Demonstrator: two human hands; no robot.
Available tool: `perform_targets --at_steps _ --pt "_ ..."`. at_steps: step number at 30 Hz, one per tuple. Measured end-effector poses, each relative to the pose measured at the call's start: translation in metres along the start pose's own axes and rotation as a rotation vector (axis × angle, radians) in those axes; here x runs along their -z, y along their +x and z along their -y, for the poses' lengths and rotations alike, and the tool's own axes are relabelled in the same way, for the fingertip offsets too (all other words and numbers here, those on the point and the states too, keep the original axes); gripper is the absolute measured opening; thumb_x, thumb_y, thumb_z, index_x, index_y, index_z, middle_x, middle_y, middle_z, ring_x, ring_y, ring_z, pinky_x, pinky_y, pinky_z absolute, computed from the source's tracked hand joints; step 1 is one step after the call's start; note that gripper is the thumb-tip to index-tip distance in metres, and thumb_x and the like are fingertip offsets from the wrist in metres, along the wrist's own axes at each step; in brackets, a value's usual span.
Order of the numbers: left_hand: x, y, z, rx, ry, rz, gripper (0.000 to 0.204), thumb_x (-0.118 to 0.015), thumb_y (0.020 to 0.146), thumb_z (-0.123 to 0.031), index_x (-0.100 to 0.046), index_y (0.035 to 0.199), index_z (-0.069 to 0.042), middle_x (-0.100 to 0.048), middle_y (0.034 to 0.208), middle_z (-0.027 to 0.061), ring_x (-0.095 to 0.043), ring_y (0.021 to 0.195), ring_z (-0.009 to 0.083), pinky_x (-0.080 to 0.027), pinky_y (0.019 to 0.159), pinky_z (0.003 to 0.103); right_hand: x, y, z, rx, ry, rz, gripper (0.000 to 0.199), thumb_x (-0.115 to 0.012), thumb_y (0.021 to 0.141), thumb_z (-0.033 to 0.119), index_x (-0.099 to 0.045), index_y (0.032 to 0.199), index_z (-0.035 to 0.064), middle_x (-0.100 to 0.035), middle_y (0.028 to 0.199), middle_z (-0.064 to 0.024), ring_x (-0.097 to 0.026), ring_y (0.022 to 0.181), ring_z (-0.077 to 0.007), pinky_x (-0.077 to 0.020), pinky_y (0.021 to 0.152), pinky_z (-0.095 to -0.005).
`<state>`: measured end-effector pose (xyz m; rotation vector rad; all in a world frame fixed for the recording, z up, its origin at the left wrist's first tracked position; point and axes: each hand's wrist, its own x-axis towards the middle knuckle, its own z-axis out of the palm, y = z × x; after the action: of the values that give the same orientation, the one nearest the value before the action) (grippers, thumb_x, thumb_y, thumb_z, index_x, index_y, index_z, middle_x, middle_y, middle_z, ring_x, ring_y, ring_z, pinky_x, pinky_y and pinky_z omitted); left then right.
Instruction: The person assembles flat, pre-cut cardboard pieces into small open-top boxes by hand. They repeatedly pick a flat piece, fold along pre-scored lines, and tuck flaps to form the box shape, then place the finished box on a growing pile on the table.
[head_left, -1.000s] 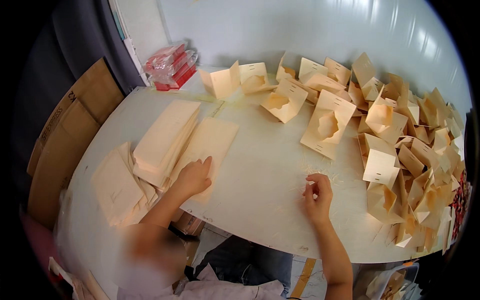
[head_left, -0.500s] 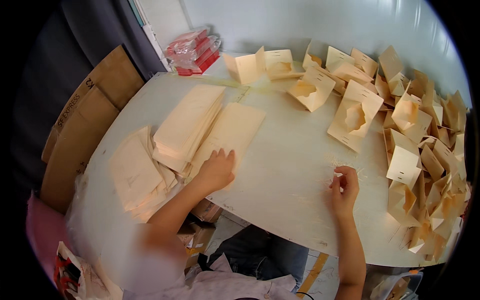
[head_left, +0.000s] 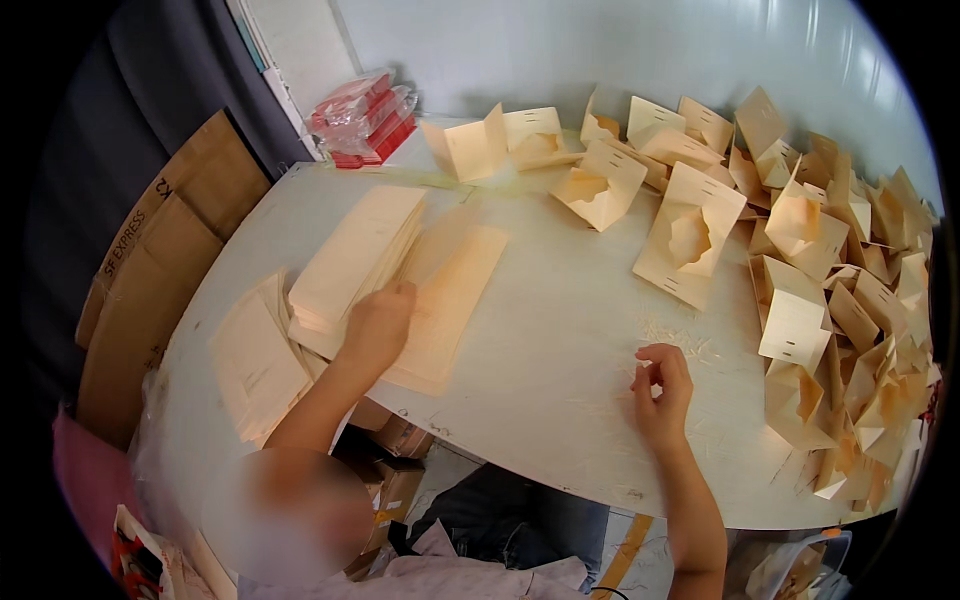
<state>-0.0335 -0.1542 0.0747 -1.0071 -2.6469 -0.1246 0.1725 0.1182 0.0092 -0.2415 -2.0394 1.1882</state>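
My left hand (head_left: 380,322) is closed on the near end of a thin cream card sheet (head_left: 440,238), which is tilted up and smeared by motion. Under that sheet lies a low pile of flat cream cards (head_left: 465,300). To its left is a taller stack of the same cards (head_left: 358,240). Over the table's right half, my right hand (head_left: 663,395) hovers with its fingers curled toward the thumb; whatever may be inside is hidden. Just beyond it, thin pale scraps (head_left: 680,342) are scattered on the white table (head_left: 540,370).
Folded cream cards with cut-out openings (head_left: 690,235) stand along the back and heap up on the right. More flat cards (head_left: 260,365) lie at the left. Red packs in clear plastic (head_left: 362,120) sit at the back left, near a cardboard sheet (head_left: 165,270).
My left hand has drawn back toward me from lying on the cards, its fingers closing and raising a sheet. My right hand keeps its curled shape near the scraps. The view has shifted slightly.
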Motion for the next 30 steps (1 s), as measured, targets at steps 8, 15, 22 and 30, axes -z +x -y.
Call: perform_targets --at_steps 8,15,22,30 --pt "0.039 0.016 -0.080 0.075 -1.308 0.084 0.020 -0.055 0.084 -0.005 -0.054 0.102 0.002 -0.060 0.090 0.0058 -0.057 0.075 0.0135 -0.045 0.070 0.025 0.014 0.007 0.003 -0.116 0.417 -0.057 0.050 -0.056 0.077 0.003 -0.036 0.123 0.0018 -0.049 0.113 -0.0103 -0.053 0.087 -0.0147 -0.0436 0.070 -0.0262" --pt "-0.039 0.033 -0.143 -0.255 -1.701 0.790 0.038 -0.058 0.082 -0.005 -0.046 0.118 0.001 -0.055 0.109 0.0052 -0.052 0.097 0.0110 -0.042 0.083 0.026 0.039 0.017 -0.008 -0.330 0.569 -0.228 0.018 -0.046 0.088 0.004 -0.051 0.104 -0.0009 -0.055 0.070 -0.0009 -0.038 0.040 -0.0029 -0.0302 0.034 -0.0174" --pt "-0.038 0.051 -0.154 0.146 -1.797 0.999 0.051 -0.062 0.078 -0.009 -0.041 0.123 0.001 -0.053 0.113 0.0092 -0.049 0.105 0.0164 -0.039 0.089 0.030 0.045 0.008 -0.010 -0.395 0.520 -0.051 0.018 -0.053 0.082 0.001 -0.050 0.100 0.0008 -0.053 0.073 -0.0010 -0.042 0.046 -0.0045 -0.0337 0.038 -0.0182" --pt "-0.064 0.061 -0.113 -0.219 -1.622 1.664 0.055 -0.063 0.078 -0.017 -0.040 0.123 0.006 -0.052 0.116 0.0113 -0.050 0.103 0.0174 -0.042 0.084 0.031 0.069 0.026 0.002 -0.286 0.242 -0.023 0.036 -0.060 0.071 -0.005 -0.054 0.106 0.0025 -0.062 0.078 -0.0022 -0.051 0.065 -0.0061 -0.0396 0.060 -0.0200"
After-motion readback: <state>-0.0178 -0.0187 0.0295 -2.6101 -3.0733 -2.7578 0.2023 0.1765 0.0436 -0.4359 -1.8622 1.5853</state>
